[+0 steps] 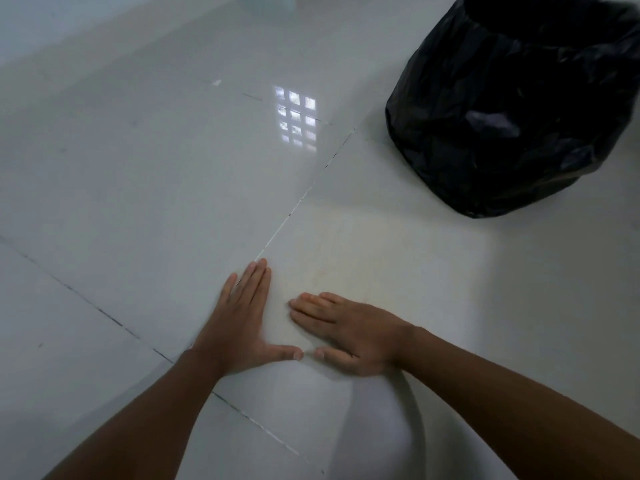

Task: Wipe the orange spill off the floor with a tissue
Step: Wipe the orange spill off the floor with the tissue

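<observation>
One large pale tissue (363,258) lies spread flat on the glossy white tiled floor (138,174), faintly tinted yellow-orange where the spill (325,271) shows through near its middle. Both hands press on its near edge with fingers straight and flat: the left hand (239,323) at the tissue's left border, fingers pointing away, thumb stretched right; the right hand (349,330) just beside it, fingers pointing left, the two thumbs nearly touching. Beyond the tissue, at upper right, stands a bin lined with a black bag (512,109). A window reflection (296,117) glints on the tiles.
</observation>
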Motion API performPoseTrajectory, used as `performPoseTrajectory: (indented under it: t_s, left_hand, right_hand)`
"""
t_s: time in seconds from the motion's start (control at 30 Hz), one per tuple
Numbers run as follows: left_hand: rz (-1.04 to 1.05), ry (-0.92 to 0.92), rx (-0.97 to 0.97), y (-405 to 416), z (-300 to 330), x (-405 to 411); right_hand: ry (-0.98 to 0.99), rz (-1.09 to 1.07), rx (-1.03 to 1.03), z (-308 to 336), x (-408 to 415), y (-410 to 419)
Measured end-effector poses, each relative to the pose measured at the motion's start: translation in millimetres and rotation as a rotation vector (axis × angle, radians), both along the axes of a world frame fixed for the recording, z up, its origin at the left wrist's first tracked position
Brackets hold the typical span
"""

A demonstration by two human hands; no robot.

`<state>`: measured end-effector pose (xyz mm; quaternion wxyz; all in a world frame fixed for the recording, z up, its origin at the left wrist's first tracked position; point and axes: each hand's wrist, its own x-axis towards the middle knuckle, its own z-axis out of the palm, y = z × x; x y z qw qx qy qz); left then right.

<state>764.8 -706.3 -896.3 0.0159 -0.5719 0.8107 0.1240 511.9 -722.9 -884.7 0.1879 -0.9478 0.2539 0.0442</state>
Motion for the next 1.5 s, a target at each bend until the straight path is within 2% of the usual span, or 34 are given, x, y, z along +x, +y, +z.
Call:
performPoseTrajectory:
  t_s: [0.2,0.33,0.8,0.93,1.17,1.3,1.5]
  left_hand:
    - [0.019,-0.009,0.022,-1.0,0.2,-2.0]
    - [0.026,-0.008,0.039,-0.9,2.4,-2.2]
    - [-0.006,-0.035,0.089,-1.7,7.5,0.9]
    - [-0.003,-0.043,0.045,5.3,3.7,6.9]
    - [0.012,-0.016,0.016,11.2,4.0,6.8]
    - [0.001,-0.007,0.006,11.7,3.4,7.8]
    - [0.003,-0.019,0.011,10.1,0.4,9.4]
  right_hand:
    - [0.020,-0.289,-0.016,4.1,-59.8,14.4]
    - [-0.077,-0.447,-0.080,12.2,-75.5,25.8]
    - [0.027,-0.161,-0.018,11.9,-40.2,30.5]
    - [0.011,-0.054,-0.053,16.1,-22.9,18.0]
    - [-0.003,-0.054,0.019,8.5,18.3,20.8]
    - [-0.013,-0.016,-0.051,7.0,25.9,21.5]
    - [-0.049,-0.161,-0.094,1.2,14.4,32.5]
